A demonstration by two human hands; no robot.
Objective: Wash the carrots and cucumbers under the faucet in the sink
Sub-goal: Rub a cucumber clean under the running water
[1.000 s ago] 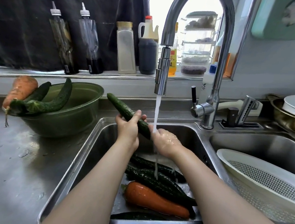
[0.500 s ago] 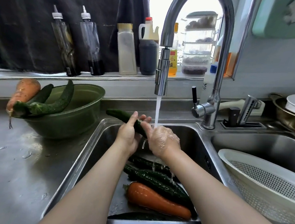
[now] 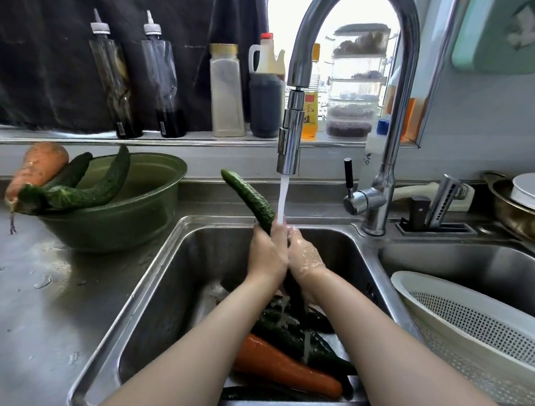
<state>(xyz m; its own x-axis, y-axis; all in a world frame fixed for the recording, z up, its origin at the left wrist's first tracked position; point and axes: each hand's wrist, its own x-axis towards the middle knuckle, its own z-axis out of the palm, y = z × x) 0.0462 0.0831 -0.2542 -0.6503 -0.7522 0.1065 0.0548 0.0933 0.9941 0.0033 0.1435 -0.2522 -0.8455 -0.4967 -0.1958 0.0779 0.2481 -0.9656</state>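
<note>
Your left hand (image 3: pixel 266 251) and right hand (image 3: pixel 304 255) both curl closed around the long bumpy green cucumber (image 3: pixel 250 197) under the chrome faucet (image 3: pixel 289 146).

White colander (image 3: pixel 491 332) right; green bowl (image 3: pixel 112 221) on counter (image 3: pixel 24 311); bottles (image 3: pixel 227 92) along windowsill (image 3: pixel 71 138).

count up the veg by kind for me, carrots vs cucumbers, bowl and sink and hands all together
carrots: 2, one on the bowl, one in the sink
cucumbers: 6 told apart, 2 on the bowl, one cucumber gripped by the left hand and right hand under the faucet, 3 overlapping in the sink
total: 8
</note>
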